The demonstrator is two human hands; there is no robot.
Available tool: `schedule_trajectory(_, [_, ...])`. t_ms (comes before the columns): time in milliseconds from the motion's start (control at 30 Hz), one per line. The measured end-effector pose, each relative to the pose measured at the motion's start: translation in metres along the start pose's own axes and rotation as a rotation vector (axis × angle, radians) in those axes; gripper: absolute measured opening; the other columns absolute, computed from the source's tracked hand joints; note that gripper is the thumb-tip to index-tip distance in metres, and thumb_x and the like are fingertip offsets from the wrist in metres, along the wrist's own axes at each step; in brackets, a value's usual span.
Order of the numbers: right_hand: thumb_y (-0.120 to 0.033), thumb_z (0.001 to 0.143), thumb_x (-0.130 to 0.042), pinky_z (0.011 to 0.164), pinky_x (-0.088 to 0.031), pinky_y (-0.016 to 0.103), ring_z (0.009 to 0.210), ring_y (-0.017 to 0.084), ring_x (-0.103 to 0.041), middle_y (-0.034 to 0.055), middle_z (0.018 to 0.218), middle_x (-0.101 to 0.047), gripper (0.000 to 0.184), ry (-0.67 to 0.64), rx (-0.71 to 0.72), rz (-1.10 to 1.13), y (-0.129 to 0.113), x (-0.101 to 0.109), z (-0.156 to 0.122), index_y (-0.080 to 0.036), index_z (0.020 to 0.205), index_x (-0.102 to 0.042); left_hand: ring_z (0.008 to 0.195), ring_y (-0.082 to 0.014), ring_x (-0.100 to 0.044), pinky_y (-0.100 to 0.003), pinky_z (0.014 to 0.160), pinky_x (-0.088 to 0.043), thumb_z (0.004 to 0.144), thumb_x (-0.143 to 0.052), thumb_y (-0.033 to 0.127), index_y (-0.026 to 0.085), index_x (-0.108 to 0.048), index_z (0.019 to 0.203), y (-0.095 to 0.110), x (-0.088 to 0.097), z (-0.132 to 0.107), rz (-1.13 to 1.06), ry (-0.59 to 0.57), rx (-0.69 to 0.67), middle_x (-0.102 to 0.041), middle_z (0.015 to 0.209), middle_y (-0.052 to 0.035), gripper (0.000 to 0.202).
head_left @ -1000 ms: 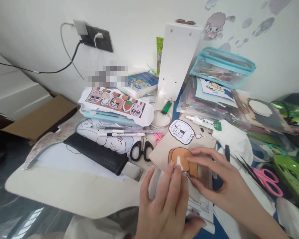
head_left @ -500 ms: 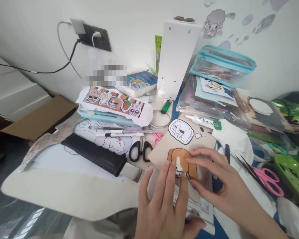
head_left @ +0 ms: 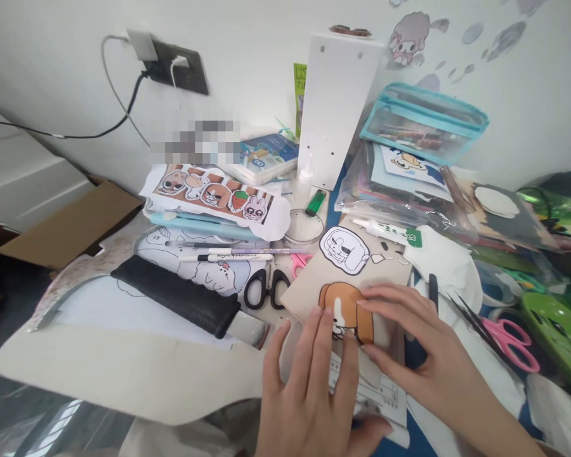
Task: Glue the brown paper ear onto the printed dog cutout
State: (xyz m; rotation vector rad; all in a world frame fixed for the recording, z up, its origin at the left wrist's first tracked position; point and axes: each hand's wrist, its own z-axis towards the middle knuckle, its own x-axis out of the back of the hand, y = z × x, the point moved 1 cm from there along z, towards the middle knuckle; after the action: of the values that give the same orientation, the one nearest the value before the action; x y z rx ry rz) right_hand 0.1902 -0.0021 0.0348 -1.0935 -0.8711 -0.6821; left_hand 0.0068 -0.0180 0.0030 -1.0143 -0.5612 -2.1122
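Head view: left hand (head_left: 309, 393) and right hand (head_left: 423, 355), fingers spread flat, press orange dog cutout (head_left: 335, 297) on tan card (head_left: 309, 289); black scissors (head_left: 266, 289) at cutout's 9 o'clock.

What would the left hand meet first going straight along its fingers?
The orange dog cutout: the left hand points up the tan card, fingertips seemingly at the cutout's lower edge. Next in line is the black-and-white dog cutout. Whether the fingertips touch it is unclear from this view.
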Motion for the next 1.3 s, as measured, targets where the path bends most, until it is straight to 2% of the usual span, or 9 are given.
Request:
schedule_trajectory(233, [-0.024,0.083,-0.061,0.101,-0.038,0.038,0.125,0.018,-0.042,0.0006,0.127,-0.051,0.037,0.003,-0.018,0.041,-0.0011,0.0,-0.0016,-0.034,0.117,-0.05,0.121,-0.0332,-0.05,-0.056,0.104,-0.027,0.084,-0.038,0.068,0.015,-0.062,0.119,-0.0022,0.0006,0.0013,0.011,0.006,-0.008,-0.059,0.125,-0.0226,0.068])
schedule_trajectory(500, [-0.022,0.081,-0.063,0.101,-0.038,0.038,0.123,0.019,-0.044,0.001,0.125,-0.053,0.034,0.035,-0.033,0.082,-0.0035,-0.0025,0.0,-0.032,0.112,-0.052,0.122,-0.0339,-0.049,-0.055,0.104,-0.026,0.083,-0.039,0.069,0.014,-0.062,0.119,-0.003,-0.0004,0.0025,0.016,-0.006,-0.019,-0.059,0.125,-0.0229,0.069])
schedule_trajectory(1300, [-0.021,0.081,-0.064,0.101,-0.034,0.03,0.122,0.015,-0.045,0.0008,0.123,-0.052,0.031,0.071,0.015,0.107,-0.0023,-0.0045,-0.0006,-0.029,0.109,-0.054,0.122,-0.0346,-0.048,-0.055,0.101,-0.028,0.084,-0.038,0.068,0.015,-0.063,0.117,-0.0031,-0.0003,0.0023,0.02,-0.01,-0.029,-0.058,0.124,-0.0239,0.068])
